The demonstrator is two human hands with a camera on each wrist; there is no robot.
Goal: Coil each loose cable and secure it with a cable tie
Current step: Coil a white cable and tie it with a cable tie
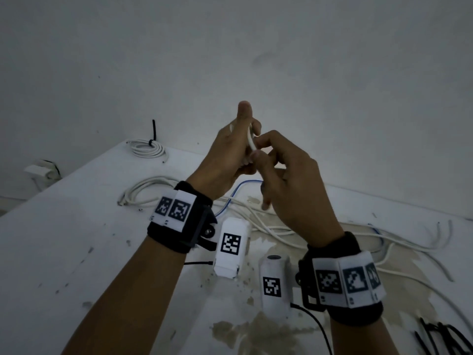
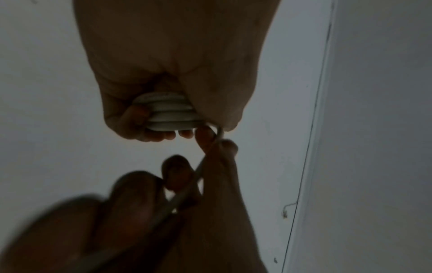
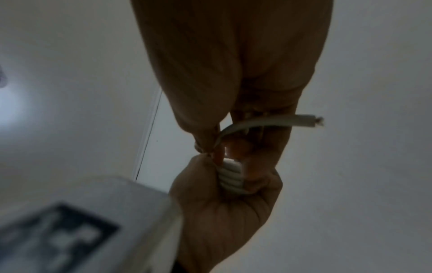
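At far left: one white coil (image 1: 147, 147) already tied. Mid-table: loose white cables (image 1: 268, 226) not yet coiled. Above: left hand (image 1: 225, 160) clenched around small white cable coil (image 2: 168, 114); right hand (image 1: 286, 185) pinching its tail. Far right: black cable ties (image 1: 445, 336) waiting.

Lighting: dim, bluish throughout.
Wrist views: hands backlit, silhouetted.
Blur: near foreground out of focus.
Edges: wide-angle bending.
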